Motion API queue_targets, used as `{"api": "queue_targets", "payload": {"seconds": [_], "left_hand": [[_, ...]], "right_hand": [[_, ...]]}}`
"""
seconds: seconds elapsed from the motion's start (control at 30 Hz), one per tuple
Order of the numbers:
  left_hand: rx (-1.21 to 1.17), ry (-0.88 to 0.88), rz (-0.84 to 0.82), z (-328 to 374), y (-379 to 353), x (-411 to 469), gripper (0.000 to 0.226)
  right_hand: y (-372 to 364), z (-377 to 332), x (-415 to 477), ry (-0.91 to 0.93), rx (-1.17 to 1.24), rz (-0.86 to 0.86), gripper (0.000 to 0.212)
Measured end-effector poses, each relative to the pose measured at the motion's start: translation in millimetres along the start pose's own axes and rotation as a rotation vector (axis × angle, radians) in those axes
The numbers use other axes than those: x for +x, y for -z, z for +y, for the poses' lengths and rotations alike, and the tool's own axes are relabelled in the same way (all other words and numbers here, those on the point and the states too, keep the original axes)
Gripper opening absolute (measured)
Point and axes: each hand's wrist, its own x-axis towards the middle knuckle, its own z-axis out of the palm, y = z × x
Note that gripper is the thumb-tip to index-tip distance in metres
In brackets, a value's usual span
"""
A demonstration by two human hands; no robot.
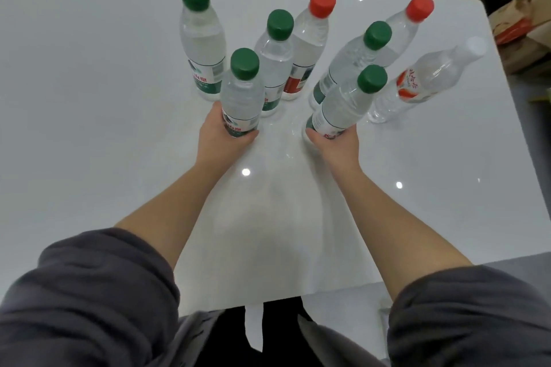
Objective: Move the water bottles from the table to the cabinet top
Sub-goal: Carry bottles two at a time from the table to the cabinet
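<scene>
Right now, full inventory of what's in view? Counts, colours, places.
near-left bottle: 1, clear, green cap, front left of the group
near-right bottle: 1, clear, green cap, front right of the group
loose green-capped bottles: 3, clear, on the table at far left, centre and right
red-capped bottles: 2, clear, back centre and back right
clear-capped bottle: 1, clear, red-orange label, far right of the group
table: 1, glossy white, under the bottles
brown bags: count unclear, brown, beyond the table's far right corner
left hand: 1, fingers round the near-left bottle's base
right hand: 1, fingers round the near-right bottle's base
sleeves: 2, dark grey, bottom of view
</scene>
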Motion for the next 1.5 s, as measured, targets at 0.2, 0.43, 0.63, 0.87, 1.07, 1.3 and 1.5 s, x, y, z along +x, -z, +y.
{"api": "queue_targets", "payload": {"seconds": [0.2,0.43,0.63,0.87,1.07,1.3,1.5], "left_hand": [[0.087,0.003,-0.078,-10,5,-25,0.063],[0.031,-0.059,-0.168,-15,5,-37,0.077],[0.053,-0.007,-0.198,-18,4,-36,0.063],[0.064,-0.045,-0.311,-11,-4,-73,0.054],[0.097,-0.116,-0.503,0,-41,-119,0.055],[0.152,-0.222,-0.757,12,-106,-200,0.050],[0.159,-0.274,-0.954,24,-151,-281,0.053]], "right_hand": [[12,19,-39,-0.041,-0.020,-0.035,0.063],[9,34,-61,-0.080,-0.002,-0.020,0.045],[7,33,-70,-0.107,0.047,0.036,0.039],[31,45,-128,-0.167,0.149,0.148,0.037],[72,60,-185,-0.181,0.239,0.266,0.035],[133,105,-260,-0.213,0.290,0.500,0.035],[185,149,-339,-0.307,0.267,0.684,0.031]]}}
